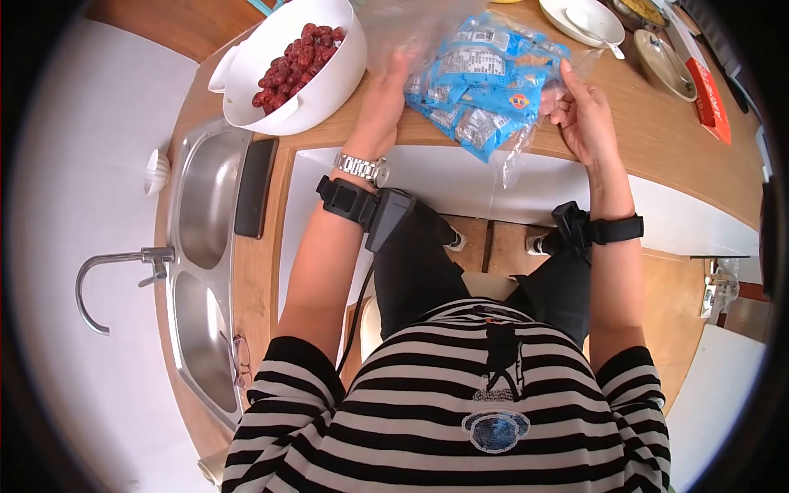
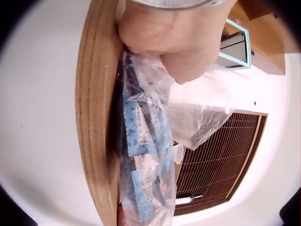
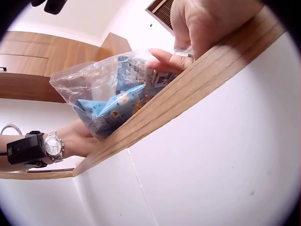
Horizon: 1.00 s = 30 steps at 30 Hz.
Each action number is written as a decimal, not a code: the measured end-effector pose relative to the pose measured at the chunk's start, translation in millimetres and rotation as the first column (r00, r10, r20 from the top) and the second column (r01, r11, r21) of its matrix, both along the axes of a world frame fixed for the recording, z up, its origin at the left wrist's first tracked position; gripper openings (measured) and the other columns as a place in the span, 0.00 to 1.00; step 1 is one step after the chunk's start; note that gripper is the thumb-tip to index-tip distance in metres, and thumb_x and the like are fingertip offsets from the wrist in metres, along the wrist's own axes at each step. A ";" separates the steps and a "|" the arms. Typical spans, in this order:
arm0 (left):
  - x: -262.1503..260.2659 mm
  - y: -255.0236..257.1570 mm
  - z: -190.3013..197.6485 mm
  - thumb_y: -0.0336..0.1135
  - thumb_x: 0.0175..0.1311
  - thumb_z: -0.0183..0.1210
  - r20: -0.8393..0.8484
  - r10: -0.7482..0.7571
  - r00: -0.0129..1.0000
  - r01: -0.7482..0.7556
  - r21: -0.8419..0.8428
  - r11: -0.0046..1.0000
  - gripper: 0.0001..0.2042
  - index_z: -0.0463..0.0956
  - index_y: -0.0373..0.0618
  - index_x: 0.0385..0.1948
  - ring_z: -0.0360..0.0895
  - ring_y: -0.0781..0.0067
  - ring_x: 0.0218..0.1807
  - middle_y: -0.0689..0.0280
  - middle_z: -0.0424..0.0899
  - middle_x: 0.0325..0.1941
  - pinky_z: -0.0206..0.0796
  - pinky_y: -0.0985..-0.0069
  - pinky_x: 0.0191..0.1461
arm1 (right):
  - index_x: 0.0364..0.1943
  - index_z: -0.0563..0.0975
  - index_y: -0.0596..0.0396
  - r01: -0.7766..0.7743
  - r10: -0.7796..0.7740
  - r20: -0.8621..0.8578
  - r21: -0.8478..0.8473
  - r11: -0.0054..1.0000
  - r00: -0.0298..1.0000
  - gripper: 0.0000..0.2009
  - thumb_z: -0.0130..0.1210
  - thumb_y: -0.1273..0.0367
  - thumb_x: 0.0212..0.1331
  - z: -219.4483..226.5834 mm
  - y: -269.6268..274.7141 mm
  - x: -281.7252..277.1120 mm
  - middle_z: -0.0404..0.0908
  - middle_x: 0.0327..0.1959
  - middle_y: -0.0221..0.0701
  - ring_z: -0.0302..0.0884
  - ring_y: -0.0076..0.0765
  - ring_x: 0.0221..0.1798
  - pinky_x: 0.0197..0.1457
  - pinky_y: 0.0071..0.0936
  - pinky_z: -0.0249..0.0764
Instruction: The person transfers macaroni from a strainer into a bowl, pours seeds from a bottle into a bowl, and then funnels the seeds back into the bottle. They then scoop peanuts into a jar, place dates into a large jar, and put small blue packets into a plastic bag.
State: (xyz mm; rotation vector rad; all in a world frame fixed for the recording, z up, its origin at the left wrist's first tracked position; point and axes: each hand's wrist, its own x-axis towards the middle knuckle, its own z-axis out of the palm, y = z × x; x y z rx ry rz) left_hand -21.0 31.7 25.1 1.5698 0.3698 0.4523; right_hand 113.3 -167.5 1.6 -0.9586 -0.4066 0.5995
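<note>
Blue printed snack packets [image 1: 477, 70] lie inside a clear plastic bag [image 1: 516, 156] at the counter's front edge. My left hand [image 1: 385, 103], with a metal watch on its wrist, grips the bag's left part, where loose clear film spreads upward. In the left wrist view the fingers of the left hand [image 2: 174, 37] curl over the gathered plastic, their tips partly hidden. At the other side my right hand [image 1: 588, 115] holds the bag's right edge between thumb and fingers. The right wrist view shows the right hand [image 3: 207, 28] close over the wooden edge, fingers at the packets.
To the left, a white pot [image 1: 345, 74] holds red dates [image 1: 300, 66]. Beyond it is a steel double sink [image 1: 205, 205] with a tap [image 1: 115, 259]. At the back right stand a white bowl [image 1: 567, 16], a beige dish [image 1: 657, 62] and a red box [image 1: 713, 107].
</note>
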 end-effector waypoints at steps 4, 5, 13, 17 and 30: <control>-0.7 9.5 -2.7 0.57 0.59 0.34 0.043 -0.073 0.996 0.077 -0.078 0.994 0.31 0.55 0.37 0.54 0.56 0.72 0.58 0.61 0.59 0.57 0.46 0.78 0.59 | 0.24 0.71 0.67 -0.080 0.080 -0.006 0.004 0.997 0.997 0.16 0.49 0.63 0.53 -3.9 -3.9 5.4 0.75 0.16 0.38 0.73 0.27 0.17 0.14 0.11 0.66; -0.8 11.7 -3.5 0.57 0.59 0.33 0.048 -0.095 0.994 0.099 -0.094 0.991 0.31 0.55 0.37 0.54 0.56 0.72 0.58 0.61 0.59 0.57 0.47 0.78 0.59 | 0.23 0.71 0.66 -0.110 0.110 -0.018 0.025 0.994 0.994 0.14 0.49 0.64 0.54 -5.8 -4.3 7.1 0.75 0.15 0.37 0.72 0.26 0.16 0.14 0.11 0.66; -2.0 16.2 -1.8 0.57 0.60 0.28 0.039 -0.170 0.985 0.174 -0.168 0.970 0.31 0.55 0.38 0.54 0.64 0.70 0.52 0.57 0.67 0.51 0.52 0.75 0.57 | 0.26 0.70 0.60 -0.116 0.147 -0.148 0.197 0.974 0.978 0.07 0.47 0.69 0.55 -3.4 -11.5 5.4 0.73 0.13 0.31 0.66 0.22 0.11 0.13 0.11 0.63; -0.4 20.2 -6.9 0.57 0.60 0.28 0.089 -0.254 0.963 0.269 -0.335 0.903 0.31 0.53 0.38 0.54 0.65 0.68 0.50 0.53 0.69 0.47 0.54 0.74 0.55 | 0.25 0.71 0.58 -0.164 0.228 -0.145 0.355 0.920 0.963 0.09 0.43 0.67 0.57 -12.1 -15.2 10.2 0.73 0.17 0.27 0.67 0.16 0.14 0.16 0.08 0.64; 18.2 -5.2 -7.2 0.49 0.62 0.31 0.240 -0.084 0.967 0.252 -0.947 0.199 0.29 0.43 0.31 0.55 0.50 0.55 0.60 0.46 0.48 0.59 0.47 0.61 0.61 | 0.41 0.67 0.58 0.197 -0.134 -0.224 0.285 0.938 0.965 0.13 0.43 0.64 0.56 -25.1 -15.5 18.8 0.73 0.37 0.33 0.71 0.31 0.38 0.43 0.27 0.69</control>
